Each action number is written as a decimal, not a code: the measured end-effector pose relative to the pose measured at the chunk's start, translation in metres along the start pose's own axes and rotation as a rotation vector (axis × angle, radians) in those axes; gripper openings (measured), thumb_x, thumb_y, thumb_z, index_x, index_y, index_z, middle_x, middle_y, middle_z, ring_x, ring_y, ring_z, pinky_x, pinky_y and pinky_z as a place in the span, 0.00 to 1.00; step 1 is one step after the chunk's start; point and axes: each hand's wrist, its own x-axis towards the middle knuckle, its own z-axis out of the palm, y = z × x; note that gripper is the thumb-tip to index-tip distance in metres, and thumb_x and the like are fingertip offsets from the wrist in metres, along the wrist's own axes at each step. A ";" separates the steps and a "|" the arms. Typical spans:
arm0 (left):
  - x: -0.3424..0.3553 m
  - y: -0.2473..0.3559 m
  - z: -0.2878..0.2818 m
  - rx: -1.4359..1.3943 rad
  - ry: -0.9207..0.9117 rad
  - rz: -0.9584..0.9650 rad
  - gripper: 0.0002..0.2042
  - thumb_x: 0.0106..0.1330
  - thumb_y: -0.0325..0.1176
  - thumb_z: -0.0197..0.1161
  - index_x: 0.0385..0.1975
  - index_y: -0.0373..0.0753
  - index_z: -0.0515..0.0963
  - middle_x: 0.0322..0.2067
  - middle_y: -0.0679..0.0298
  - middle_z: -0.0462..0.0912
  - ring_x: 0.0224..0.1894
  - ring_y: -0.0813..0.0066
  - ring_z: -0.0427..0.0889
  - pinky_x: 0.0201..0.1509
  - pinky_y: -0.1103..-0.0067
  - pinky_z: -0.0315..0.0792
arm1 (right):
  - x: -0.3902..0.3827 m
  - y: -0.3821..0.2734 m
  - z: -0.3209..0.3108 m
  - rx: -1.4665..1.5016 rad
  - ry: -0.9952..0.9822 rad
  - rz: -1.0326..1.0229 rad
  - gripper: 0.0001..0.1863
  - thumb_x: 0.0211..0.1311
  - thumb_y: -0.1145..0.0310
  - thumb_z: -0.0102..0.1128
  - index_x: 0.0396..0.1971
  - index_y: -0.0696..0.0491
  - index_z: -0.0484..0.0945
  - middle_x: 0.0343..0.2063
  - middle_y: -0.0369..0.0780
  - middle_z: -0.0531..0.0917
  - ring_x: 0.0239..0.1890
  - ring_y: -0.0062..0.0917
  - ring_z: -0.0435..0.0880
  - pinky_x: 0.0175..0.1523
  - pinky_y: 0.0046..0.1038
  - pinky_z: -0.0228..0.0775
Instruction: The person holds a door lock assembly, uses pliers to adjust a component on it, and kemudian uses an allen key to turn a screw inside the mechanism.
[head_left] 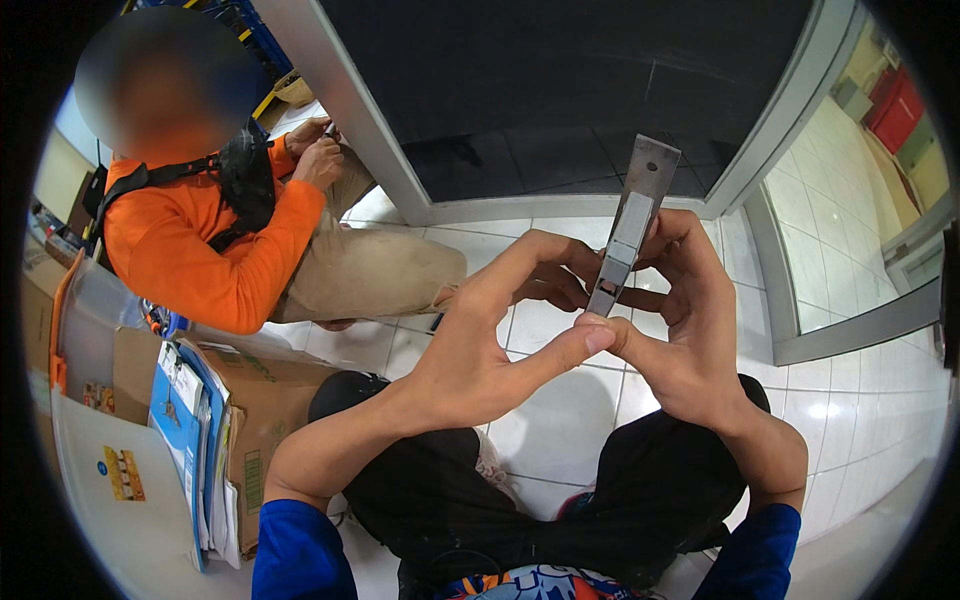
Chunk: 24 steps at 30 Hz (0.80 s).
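A narrow metal plate with a silver inner piece (628, 235), possibly part of a latch, is upright and slightly tilted in front of me. My left hand (505, 340) grips its lower end from the left, the thumb pressed at the bottom and the fingers curled behind. My right hand (690, 330) holds it from the right, its thumb meeting the left one at the lower end and its fingers bent around the back. The far fingertips are partly hidden by the plate. My bent legs (660, 460) are below both hands.
A person in orange (205, 235) sits at the left, hands on a small object. A dark panel door with grey frame (425, 210) stands ahead; another framed opening (820, 350) is right. Cardboard (255, 420), blue folders (175, 430) and plastic bins (110, 470) stand left on the tiled floor (830, 410).
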 end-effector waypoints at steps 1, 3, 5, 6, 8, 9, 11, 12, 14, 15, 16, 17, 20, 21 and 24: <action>0.000 0.001 0.000 0.010 0.005 0.014 0.22 0.69 0.35 0.72 0.55 0.30 0.73 0.46 0.54 0.82 0.50 0.66 0.85 0.57 0.68 0.78 | 0.000 0.000 0.000 -0.011 -0.002 -0.010 0.39 0.53 0.65 0.83 0.60 0.57 0.67 0.47 0.41 0.78 0.54 0.29 0.81 0.59 0.42 0.83; 0.000 0.002 0.000 -0.002 0.009 0.002 0.22 0.69 0.34 0.72 0.55 0.30 0.72 0.45 0.54 0.83 0.50 0.67 0.85 0.58 0.69 0.78 | -0.001 -0.003 0.000 -0.023 -0.001 -0.021 0.39 0.53 0.66 0.83 0.60 0.57 0.68 0.48 0.41 0.78 0.54 0.29 0.81 0.59 0.42 0.83; 0.000 0.003 0.000 -0.013 0.012 -0.009 0.21 0.69 0.34 0.72 0.55 0.30 0.72 0.45 0.55 0.83 0.50 0.67 0.85 0.58 0.69 0.78 | -0.001 -0.007 0.003 0.076 0.049 0.041 0.38 0.53 0.66 0.82 0.60 0.56 0.68 0.48 0.41 0.78 0.53 0.29 0.81 0.59 0.41 0.82; 0.001 0.002 0.001 -0.004 0.012 -0.022 0.21 0.69 0.33 0.72 0.55 0.30 0.72 0.45 0.55 0.83 0.49 0.67 0.85 0.58 0.69 0.78 | -0.001 -0.005 0.002 0.069 0.056 0.042 0.38 0.53 0.66 0.82 0.60 0.56 0.68 0.48 0.41 0.78 0.53 0.29 0.81 0.59 0.41 0.82; 0.002 0.001 0.002 -0.003 0.004 -0.031 0.21 0.68 0.32 0.72 0.55 0.30 0.72 0.45 0.55 0.83 0.49 0.67 0.85 0.58 0.70 0.78 | -0.001 0.001 -0.001 -0.020 0.033 -0.011 0.38 0.53 0.66 0.82 0.60 0.56 0.68 0.47 0.41 0.78 0.53 0.28 0.81 0.59 0.41 0.82; 0.001 0.002 0.002 0.010 0.012 -0.022 0.21 0.68 0.31 0.72 0.55 0.30 0.72 0.45 0.55 0.83 0.49 0.68 0.86 0.58 0.70 0.78 | -0.001 0.000 -0.001 -0.023 0.037 -0.007 0.38 0.53 0.66 0.82 0.60 0.56 0.68 0.47 0.41 0.78 0.53 0.28 0.81 0.59 0.41 0.82; 0.000 0.002 0.002 0.017 0.015 -0.012 0.21 0.68 0.31 0.72 0.55 0.30 0.71 0.45 0.55 0.83 0.48 0.68 0.86 0.57 0.70 0.78 | -0.001 -0.002 0.001 -0.028 0.027 -0.008 0.37 0.53 0.66 0.82 0.59 0.57 0.69 0.46 0.41 0.79 0.52 0.29 0.81 0.58 0.41 0.81; 0.000 0.001 0.002 -0.004 0.014 -0.016 0.21 0.68 0.30 0.72 0.55 0.30 0.71 0.45 0.55 0.83 0.48 0.68 0.86 0.57 0.70 0.78 | 0.000 -0.001 0.001 -0.031 0.033 -0.005 0.37 0.53 0.66 0.82 0.59 0.57 0.69 0.46 0.41 0.79 0.52 0.29 0.81 0.58 0.41 0.81; 0.000 0.001 0.002 -0.030 0.007 -0.020 0.21 0.68 0.30 0.71 0.56 0.30 0.71 0.45 0.56 0.83 0.48 0.68 0.86 0.57 0.70 0.78 | 0.000 0.000 -0.001 -0.042 0.025 -0.029 0.36 0.53 0.66 0.81 0.59 0.56 0.70 0.45 0.41 0.79 0.52 0.29 0.81 0.58 0.41 0.82; 0.001 0.002 0.001 0.007 -0.009 -0.023 0.22 0.69 0.29 0.71 0.56 0.29 0.71 0.45 0.55 0.83 0.48 0.68 0.86 0.57 0.70 0.77 | 0.001 -0.001 -0.003 -0.086 0.004 -0.047 0.35 0.53 0.67 0.81 0.58 0.56 0.70 0.45 0.41 0.80 0.52 0.29 0.81 0.57 0.41 0.82; 0.001 0.004 0.001 0.045 -0.025 -0.026 0.22 0.69 0.29 0.71 0.57 0.29 0.70 0.46 0.55 0.83 0.48 0.68 0.86 0.57 0.70 0.77 | 0.000 -0.002 -0.004 -0.088 0.009 -0.048 0.35 0.53 0.67 0.81 0.58 0.56 0.70 0.45 0.41 0.80 0.52 0.29 0.81 0.57 0.41 0.82; 0.001 0.004 0.001 0.044 -0.029 -0.023 0.22 0.69 0.29 0.71 0.57 0.29 0.70 0.46 0.55 0.83 0.48 0.68 0.86 0.57 0.70 0.77 | 0.000 -0.003 -0.004 -0.092 0.010 -0.057 0.34 0.53 0.67 0.80 0.58 0.56 0.71 0.46 0.41 0.80 0.52 0.29 0.82 0.57 0.41 0.82; 0.001 0.002 0.002 0.008 -0.011 -0.001 0.23 0.69 0.29 0.71 0.58 0.29 0.70 0.48 0.54 0.83 0.49 0.68 0.86 0.57 0.70 0.77 | 0.000 -0.007 -0.002 -0.096 0.041 -0.049 0.34 0.53 0.67 0.81 0.57 0.57 0.71 0.46 0.41 0.81 0.51 0.29 0.83 0.57 0.40 0.82; 0.002 0.001 0.003 0.006 -0.005 -0.008 0.23 0.69 0.29 0.71 0.59 0.29 0.70 0.49 0.53 0.83 0.50 0.68 0.85 0.57 0.70 0.77 | -0.001 -0.007 -0.002 -0.097 0.072 -0.031 0.33 0.53 0.67 0.81 0.56 0.57 0.72 0.46 0.41 0.82 0.51 0.30 0.84 0.56 0.40 0.82; 0.001 0.000 0.003 -0.002 0.009 -0.033 0.23 0.70 0.29 0.70 0.59 0.28 0.70 0.49 0.53 0.83 0.50 0.68 0.85 0.58 0.71 0.77 | -0.001 0.002 -0.007 -0.225 -0.037 -0.132 0.35 0.54 0.63 0.81 0.56 0.57 0.70 0.46 0.41 0.79 0.52 0.27 0.81 0.55 0.38 0.84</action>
